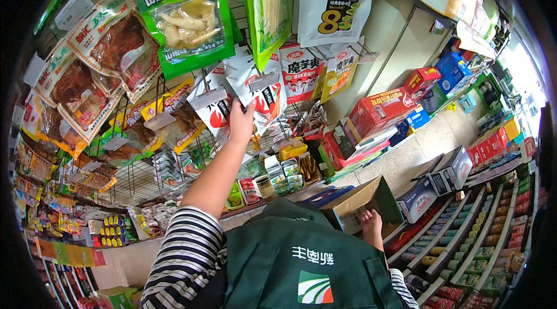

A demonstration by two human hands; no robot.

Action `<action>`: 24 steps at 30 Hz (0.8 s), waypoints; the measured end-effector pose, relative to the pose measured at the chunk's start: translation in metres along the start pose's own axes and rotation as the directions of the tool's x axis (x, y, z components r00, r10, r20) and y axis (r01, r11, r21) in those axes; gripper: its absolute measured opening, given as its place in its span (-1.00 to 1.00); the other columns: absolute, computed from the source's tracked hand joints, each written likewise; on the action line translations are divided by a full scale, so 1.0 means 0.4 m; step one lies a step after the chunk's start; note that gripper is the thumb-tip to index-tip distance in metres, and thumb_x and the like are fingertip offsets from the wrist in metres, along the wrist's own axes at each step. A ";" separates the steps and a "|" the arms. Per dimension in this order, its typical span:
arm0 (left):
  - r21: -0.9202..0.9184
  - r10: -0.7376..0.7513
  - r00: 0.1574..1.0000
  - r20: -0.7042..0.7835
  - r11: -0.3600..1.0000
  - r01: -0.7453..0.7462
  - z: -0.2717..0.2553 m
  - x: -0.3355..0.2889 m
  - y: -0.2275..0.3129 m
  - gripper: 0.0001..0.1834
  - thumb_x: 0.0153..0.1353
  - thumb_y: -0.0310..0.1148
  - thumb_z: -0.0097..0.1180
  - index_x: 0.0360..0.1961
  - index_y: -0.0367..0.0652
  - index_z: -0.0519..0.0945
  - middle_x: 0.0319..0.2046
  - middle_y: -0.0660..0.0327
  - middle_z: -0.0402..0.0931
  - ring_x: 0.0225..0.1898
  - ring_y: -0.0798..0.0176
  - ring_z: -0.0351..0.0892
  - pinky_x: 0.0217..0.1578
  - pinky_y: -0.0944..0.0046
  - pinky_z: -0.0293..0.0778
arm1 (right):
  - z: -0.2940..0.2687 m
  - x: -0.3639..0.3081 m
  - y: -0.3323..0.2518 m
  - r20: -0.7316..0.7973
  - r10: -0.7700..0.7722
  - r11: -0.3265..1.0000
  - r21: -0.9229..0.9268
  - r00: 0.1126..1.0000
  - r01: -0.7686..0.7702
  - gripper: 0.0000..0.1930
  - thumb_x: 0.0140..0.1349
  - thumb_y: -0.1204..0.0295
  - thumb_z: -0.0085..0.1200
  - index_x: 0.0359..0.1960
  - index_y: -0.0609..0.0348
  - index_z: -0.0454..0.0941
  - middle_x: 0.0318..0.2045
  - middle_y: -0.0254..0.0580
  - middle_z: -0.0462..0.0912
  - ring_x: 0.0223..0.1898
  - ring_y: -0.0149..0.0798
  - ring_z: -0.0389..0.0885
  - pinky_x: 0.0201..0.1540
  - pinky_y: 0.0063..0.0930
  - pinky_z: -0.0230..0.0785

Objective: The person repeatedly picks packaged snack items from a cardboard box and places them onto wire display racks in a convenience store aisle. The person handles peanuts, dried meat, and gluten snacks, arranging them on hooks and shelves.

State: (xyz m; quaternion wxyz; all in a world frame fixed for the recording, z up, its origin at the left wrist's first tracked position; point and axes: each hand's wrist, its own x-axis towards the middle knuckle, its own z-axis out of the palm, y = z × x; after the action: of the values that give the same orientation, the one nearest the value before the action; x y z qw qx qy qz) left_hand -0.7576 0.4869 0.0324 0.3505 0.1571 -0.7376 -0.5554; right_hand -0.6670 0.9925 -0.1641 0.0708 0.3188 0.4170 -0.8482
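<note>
My left hand [241, 120] reaches up to the hanging rack, its fingers pinched at the edge of a white snack packet [268, 99] with red and black print. A similar white snack packet [212, 113] hangs just left of it, partly behind a price tag holder. Above the hand hang a green bag of chicken feet [188, 25] and a tall green pouch [268, 7]. Low on the right, my right hand [371, 223] is held in front of an open cardboard box [351, 210]. Its fingers are slightly bent and apart, with nothing visible in them.
Vacuum-packed meat bags [125, 42] hang at the left. A red packet [300, 74] and a white pouch [333, 4] hang to the right. Red cartons [383, 111] are stacked beyond the rack. Shelves of cans [487, 233] line the right side.
</note>
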 end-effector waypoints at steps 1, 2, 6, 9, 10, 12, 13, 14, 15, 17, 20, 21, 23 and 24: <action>-0.038 0.035 0.999 0.010 0.999 -0.035 -0.004 -0.004 -0.006 -0.67 0.10 -0.34 -0.01 -0.16 -0.32 0.32 -0.26 0.05 0.46 -0.23 0.18 0.43 -0.18 0.29 0.28 | 0.054 -0.021 -0.021 -0.040 -0.031 0.999 -0.020 0.999 0.031 -0.90 0.15 0.41 -0.18 -0.47 0.10 0.21 -0.71 -0.35 0.25 -0.65 -0.38 0.26 -0.60 -0.55 0.13; -0.075 0.071 0.997 0.017 0.995 -0.070 -0.008 -0.010 -0.012 -0.69 0.13 -0.35 -0.04 -0.14 -0.31 0.31 -0.24 0.05 0.45 -0.21 0.18 0.42 -0.17 0.28 0.27 | 0.088 -0.032 -0.035 -0.078 -0.064 0.997 -0.042 0.995 0.060 -0.90 0.15 0.39 -0.15 -0.40 0.13 0.27 -0.70 -0.32 0.31 -0.64 -0.36 0.31 -0.57 -0.54 0.19; -0.092 0.055 0.995 0.079 0.995 -0.048 -0.023 -0.045 0.031 -0.74 0.17 -0.35 -0.13 -0.17 -0.29 0.30 -0.23 0.03 0.43 -0.20 0.19 0.41 -0.16 0.28 0.26 | 0.143 -0.029 -0.090 0.055 -0.231 0.971 -0.050 0.971 0.234 -0.87 0.15 0.40 -0.15 -0.29 0.14 0.30 -0.59 -0.28 0.40 -0.57 -0.35 0.40 -0.57 -0.54 0.24; -0.073 0.073 0.986 0.147 0.995 -0.063 -0.047 -0.091 0.079 -0.74 0.20 -0.33 -0.15 -0.18 -0.28 0.28 -0.28 0.03 0.44 -0.25 0.24 0.42 -0.19 0.30 0.28 | 0.218 -0.050 -0.121 0.180 -0.301 0.946 -0.069 0.937 0.317 -0.77 0.17 0.45 -0.19 -0.14 0.24 0.26 -0.44 -0.18 0.46 -0.45 -0.29 0.47 -0.47 -0.55 0.30; -0.055 0.106 0.983 0.152 0.994 -0.099 -0.057 -0.111 0.108 -0.74 0.20 -0.32 -0.15 -0.17 -0.27 0.27 -0.31 0.05 0.44 -0.28 0.31 0.42 -0.23 0.35 0.29 | 0.271 -0.080 -0.128 0.196 -0.326 0.932 -0.094 0.925 0.349 -0.76 0.17 0.44 -0.18 -0.13 0.24 0.26 -0.41 -0.17 0.46 -0.44 -0.28 0.48 -0.45 -0.54 0.31; -0.183 -0.018 0.977 0.212 0.981 0.058 -0.072 -0.136 0.089 -0.76 0.21 -0.35 -0.17 -0.16 -0.27 0.28 -0.30 0.10 0.44 -0.26 0.39 0.40 -0.21 0.40 0.29 | 0.404 -0.163 -0.132 0.291 -0.310 0.916 -0.163 0.905 0.366 -0.74 0.18 0.42 -0.19 -0.11 0.25 0.26 -0.33 -0.11 0.46 -0.40 -0.29 0.48 -0.37 -0.52 0.33; -0.272 -0.034 0.973 0.228 0.957 0.097 -0.071 -0.152 0.101 -0.77 0.21 -0.36 -0.17 -0.16 -0.27 0.28 -0.28 0.12 0.44 -0.25 0.40 0.40 -0.20 0.41 0.28 | 0.458 -0.196 -0.126 0.375 -0.267 0.906 -0.216 0.888 0.364 -0.73 0.19 0.41 -0.19 -0.10 0.24 0.26 -0.28 -0.09 0.45 -0.34 -0.28 0.48 -0.31 -0.49 0.33; -0.359 -0.049 0.969 0.243 0.923 0.136 -0.068 -0.172 0.130 -0.77 0.21 -0.37 -0.17 -0.15 -0.26 0.28 -0.27 0.14 0.44 -0.24 0.41 0.39 -0.19 0.42 0.28 | 0.510 -0.229 -0.117 0.455 -0.217 0.892 -0.267 0.864 0.364 -0.71 0.19 0.39 -0.20 -0.08 0.24 0.26 -0.24 -0.07 0.45 -0.29 -0.27 0.47 -0.25 -0.45 0.33; -0.443 -0.061 0.964 0.260 0.879 0.175 -0.067 -0.189 0.152 -0.78 0.22 -0.38 -0.18 -0.15 -0.26 0.28 -0.26 0.16 0.44 -0.22 0.42 0.38 -0.18 0.43 0.28 | 0.567 -0.278 -0.106 0.538 -0.147 0.882 -0.308 0.830 0.356 -0.68 0.20 0.36 -0.19 -0.05 0.24 0.24 -0.21 -0.07 0.44 -0.23 -0.26 0.45 -0.18 -0.41 0.30; -0.472 -0.121 0.941 0.315 0.841 0.266 -0.081 -0.223 0.163 -0.77 0.21 -0.41 -0.17 -0.13 -0.26 0.28 -0.23 0.20 0.43 -0.21 0.42 0.38 -0.14 0.41 0.28 | 0.649 -0.363 -0.074 0.699 0.011 0.851 -0.381 0.715 0.360 -0.63 0.19 0.34 -0.16 -0.01 0.26 0.21 -0.16 -0.08 0.42 -0.13 -0.27 0.40 -0.06 -0.38 0.24; -0.511 -0.234 0.894 0.381 0.752 0.415 -0.074 -0.269 0.175 -0.74 0.20 -0.41 -0.15 -0.10 -0.26 0.29 -0.22 0.21 0.42 -0.20 0.43 0.37 -0.13 0.41 0.28 | 0.684 -0.402 -0.006 0.833 0.105 0.796 -0.398 0.544 0.456 -0.57 0.13 0.38 -0.04 0.01 0.30 0.19 -0.12 -0.17 0.41 -0.10 -0.38 0.36 -0.03 -0.47 0.20; -0.490 -0.242 0.894 0.376 0.767 0.414 -0.069 -0.281 0.169 -0.74 0.20 -0.41 -0.15 -0.10 -0.26 0.29 -0.22 0.21 0.42 -0.20 0.43 0.37 -0.13 0.40 0.28 | 0.675 -0.386 0.010 0.772 0.221 0.762 -0.518 0.597 0.389 -0.60 0.10 0.43 0.02 -0.04 0.30 0.26 -0.16 -0.25 0.45 -0.14 -0.44 0.38 -0.07 -0.55 0.21; -0.501 -0.291 0.873 0.392 0.728 0.468 -0.068 -0.307 0.169 -0.73 0.18 -0.39 -0.11 -0.10 -0.25 0.30 -0.23 0.21 0.42 -0.20 0.41 0.39 -0.13 0.40 0.28 | 0.657 -0.378 0.040 0.718 0.241 0.781 -0.543 0.653 0.308 -0.68 0.10 0.41 0.04 -0.13 0.30 0.35 -0.24 -0.29 0.51 -0.23 -0.45 0.43 -0.12 -0.55 0.26; -0.505 -0.323 0.839 0.438 0.684 0.527 -0.077 -0.316 0.167 -0.71 0.18 -0.38 -0.09 -0.09 -0.25 0.30 -0.22 0.21 0.42 -0.19 0.40 0.39 -0.12 0.40 0.28 | 0.652 -0.379 0.054 0.699 0.240 0.813 -0.524 0.674 0.253 -0.70 0.10 0.41 0.03 -0.15 0.29 0.37 -0.25 -0.28 0.52 -0.24 -0.46 0.44 -0.14 -0.54 0.27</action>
State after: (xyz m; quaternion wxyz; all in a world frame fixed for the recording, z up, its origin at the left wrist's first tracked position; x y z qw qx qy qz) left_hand -0.6364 0.5659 0.0555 0.1194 0.1149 -0.5072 -0.8457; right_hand -0.6651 0.7605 0.0296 0.3233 -0.0906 0.5914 -0.7332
